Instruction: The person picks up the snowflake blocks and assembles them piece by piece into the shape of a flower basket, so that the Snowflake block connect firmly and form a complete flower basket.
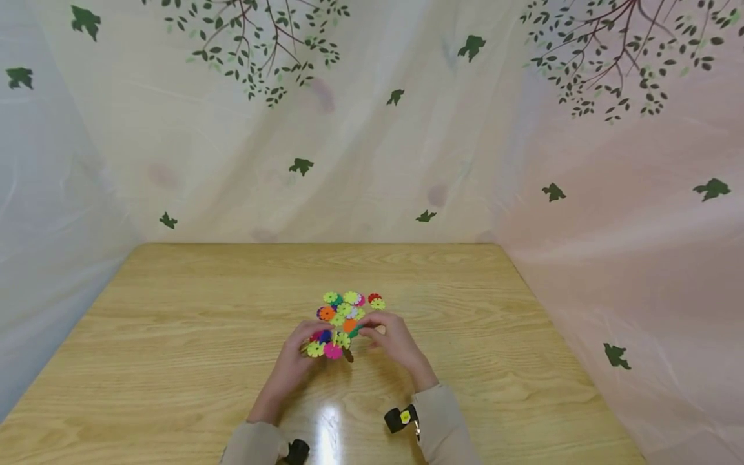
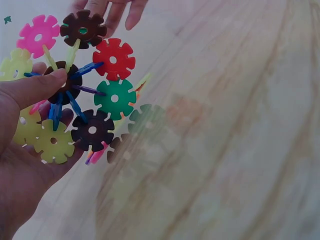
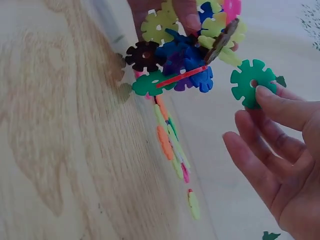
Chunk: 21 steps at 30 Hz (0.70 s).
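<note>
My left hand (image 2: 30, 145) grips an assembly of interlocking plastic discs by its brown centre disc (image 2: 64, 82), the thumb pressing on that disc. Blue, purple and yellow discs stand edge-on around the centre, joined to outer discs: a red disc (image 2: 113, 60), a green disc (image 2: 115, 100), pink, brown and yellow ones. My right hand (image 3: 280, 145) pinches a single green notched disc (image 3: 253, 84) between thumb and fingers, beside the assembly and apart from it in the right wrist view. In the head view both hands are close together over the table, the assembly between them.
Several loose discs lie on the wooden table (image 1: 174, 310) just beyond the hands, among them an orange disc (image 1: 327, 314) and a yellow disc (image 1: 378, 303). A pale curtain (image 1: 360, 142) with leaf prints hangs behind the table and along its sides.
</note>
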### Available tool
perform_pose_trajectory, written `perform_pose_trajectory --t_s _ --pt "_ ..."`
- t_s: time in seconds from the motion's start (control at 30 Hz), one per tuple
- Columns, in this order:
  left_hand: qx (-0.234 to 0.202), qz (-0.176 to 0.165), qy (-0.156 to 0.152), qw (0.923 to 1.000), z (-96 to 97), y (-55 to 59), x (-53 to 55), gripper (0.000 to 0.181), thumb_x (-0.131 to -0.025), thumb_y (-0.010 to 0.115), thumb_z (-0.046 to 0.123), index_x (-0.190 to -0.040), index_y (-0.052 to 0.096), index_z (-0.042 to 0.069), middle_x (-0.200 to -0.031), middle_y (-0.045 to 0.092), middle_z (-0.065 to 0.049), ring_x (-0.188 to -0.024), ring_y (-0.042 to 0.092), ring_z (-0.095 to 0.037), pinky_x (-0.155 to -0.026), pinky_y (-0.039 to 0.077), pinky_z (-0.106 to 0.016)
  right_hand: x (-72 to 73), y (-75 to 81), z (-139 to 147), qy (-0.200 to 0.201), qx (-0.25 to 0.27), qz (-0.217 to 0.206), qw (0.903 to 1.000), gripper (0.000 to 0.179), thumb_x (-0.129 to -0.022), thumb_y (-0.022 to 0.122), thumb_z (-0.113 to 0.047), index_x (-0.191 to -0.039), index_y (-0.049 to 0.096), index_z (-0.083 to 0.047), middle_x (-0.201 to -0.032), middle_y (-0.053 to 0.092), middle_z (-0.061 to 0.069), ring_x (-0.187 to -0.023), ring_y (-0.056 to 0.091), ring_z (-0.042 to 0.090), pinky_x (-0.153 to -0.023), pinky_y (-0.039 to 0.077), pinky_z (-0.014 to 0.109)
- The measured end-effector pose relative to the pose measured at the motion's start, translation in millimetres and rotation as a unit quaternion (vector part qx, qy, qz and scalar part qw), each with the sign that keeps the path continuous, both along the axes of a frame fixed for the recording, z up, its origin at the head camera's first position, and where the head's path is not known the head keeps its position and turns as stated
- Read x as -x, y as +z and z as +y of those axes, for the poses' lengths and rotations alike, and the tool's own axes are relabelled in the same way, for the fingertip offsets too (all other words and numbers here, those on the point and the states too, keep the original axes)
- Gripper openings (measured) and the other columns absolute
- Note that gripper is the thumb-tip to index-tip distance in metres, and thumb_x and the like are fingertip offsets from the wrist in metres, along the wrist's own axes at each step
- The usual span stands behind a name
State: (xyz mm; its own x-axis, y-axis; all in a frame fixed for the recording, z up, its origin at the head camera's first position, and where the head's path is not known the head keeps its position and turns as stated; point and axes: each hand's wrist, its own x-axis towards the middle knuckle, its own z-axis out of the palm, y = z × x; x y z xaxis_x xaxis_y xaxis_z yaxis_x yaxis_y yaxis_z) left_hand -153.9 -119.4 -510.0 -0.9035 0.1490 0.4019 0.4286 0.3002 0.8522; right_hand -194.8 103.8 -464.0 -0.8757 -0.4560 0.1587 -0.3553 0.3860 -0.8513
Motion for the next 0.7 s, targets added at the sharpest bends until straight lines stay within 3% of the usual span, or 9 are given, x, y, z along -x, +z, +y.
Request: perform_pose_trajectory --t_s 0.17,0.27,0.53,0.7 --pt "-0.005 0.040 0.020 0.9990 2.2 -0.8 0.0 0.050 -0.075 0.069 -0.016 -0.119 0.065 0.007 -0.119 0.063 -0.011 -0.114 0.055 -0.010 -0.104 0.044 -0.023 -3.0 3.7 -2.9 -0.020 -0.063 0.105 0.9923 0.013 -0.091 0.064 -0.010 -0.100 0.073 -0.008 -0.098 0.070 0.004 -0.089 0.064 0.017 -0.074 0.057 0.024" --pt "-0.012 0.053 0.026 0.9982 3.6 0.3 -0.5 0.049 -0.075 0.069 -0.016 -0.119 0.064 0.004 -0.117 0.064 -0.012 -0.112 0.056 -0.011 -0.104 0.043 -0.020 -4.0 4.9 -3.7 -0.024 -0.061 0.107 0.9921 0.012 -0.090 0.065 -0.009 -0.100 0.073 -0.010 -0.097 0.070 0.003 -0.087 0.065 0.015 -0.073 0.057 0.023" --pt "-0.023 0.057 0.030 0.9977 5.0 1.8 -1.5 0.046 -0.075 0.071 -0.013 -0.118 0.064 0.000 -0.116 0.064 -0.014 -0.110 0.057 -0.011 -0.101 0.044 -0.018 -5.0 3.3 -2.7 -0.011 -0.026 0.060 0.9978 0.013 -0.093 0.062 -0.011 -0.100 0.073 -0.009 -0.100 0.067 0.006 -0.090 0.063 0.020 -0.065 0.061 0.034" --pt "-0.030 0.035 0.026 0.9986 4.5 2.1 -2.1 0.046 -0.076 0.070 -0.013 -0.120 0.064 0.000 -0.117 0.063 -0.014 -0.111 0.054 -0.005 -0.101 0.043 -0.017 -5.3 4.1 -3.0 -0.010 -0.055 0.112 0.9922 0.012 -0.092 0.063 -0.011 -0.099 0.073 -0.009 -0.096 0.066 0.004 -0.085 0.063 0.016 -0.064 0.059 0.024"
